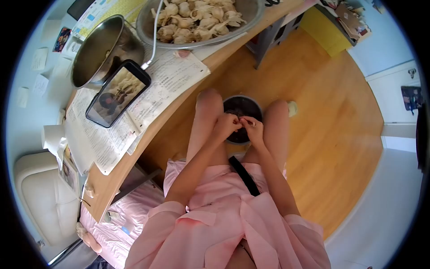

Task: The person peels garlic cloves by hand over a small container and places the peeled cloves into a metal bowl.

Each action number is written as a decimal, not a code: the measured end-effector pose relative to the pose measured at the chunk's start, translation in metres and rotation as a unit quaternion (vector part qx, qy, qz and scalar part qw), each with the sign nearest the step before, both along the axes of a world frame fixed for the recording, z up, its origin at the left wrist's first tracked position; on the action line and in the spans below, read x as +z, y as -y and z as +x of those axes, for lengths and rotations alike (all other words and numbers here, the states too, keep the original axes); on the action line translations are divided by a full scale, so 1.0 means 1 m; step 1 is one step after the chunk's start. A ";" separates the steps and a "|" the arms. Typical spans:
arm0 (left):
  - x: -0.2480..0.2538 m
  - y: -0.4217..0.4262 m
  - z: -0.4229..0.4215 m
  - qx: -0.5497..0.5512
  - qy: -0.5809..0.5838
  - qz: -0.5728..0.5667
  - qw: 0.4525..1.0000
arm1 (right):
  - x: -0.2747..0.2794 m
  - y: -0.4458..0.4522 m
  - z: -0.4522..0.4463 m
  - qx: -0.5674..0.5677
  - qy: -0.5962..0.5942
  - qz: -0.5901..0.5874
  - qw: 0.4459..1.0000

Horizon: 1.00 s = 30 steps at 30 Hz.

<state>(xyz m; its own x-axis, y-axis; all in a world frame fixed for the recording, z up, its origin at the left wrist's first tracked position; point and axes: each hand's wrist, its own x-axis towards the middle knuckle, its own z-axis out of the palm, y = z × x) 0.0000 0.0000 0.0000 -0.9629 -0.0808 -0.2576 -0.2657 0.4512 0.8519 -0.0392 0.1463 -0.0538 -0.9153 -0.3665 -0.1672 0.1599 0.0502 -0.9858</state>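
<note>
My left hand [227, 125] and my right hand [253, 129] meet in front of my knees, their fingertips pinched together and nearly touching. Whatever small thing they grip is too hidden by the fingers to make out. Directly beneath them, between my legs, stands a dark round bin [253, 103] with a pale rim; its contents are too dim to tell. Up on the desk a wide metal basin [197, 45] holds many whole garlic bulbs [192, 20]. To its left a deep steel pot [87, 58] leans toward me, with a little something pale inside.
A phone [118, 93] on a white cable rests tilted against the pot. Written papers [168, 74] cover the wooden desk [172, 119], and a small reddish piece [182, 53] lies near the basin. A yellow box [320, 29] stands on the wooden floor [331, 116]. A pale scrap [292, 108] is beside my right knee.
</note>
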 end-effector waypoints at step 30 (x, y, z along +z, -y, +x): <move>-0.013 -0.011 -0.007 0.138 -0.127 -0.094 0.978 | -0.003 -0.019 -0.006 0.060 0.142 -0.061 0.986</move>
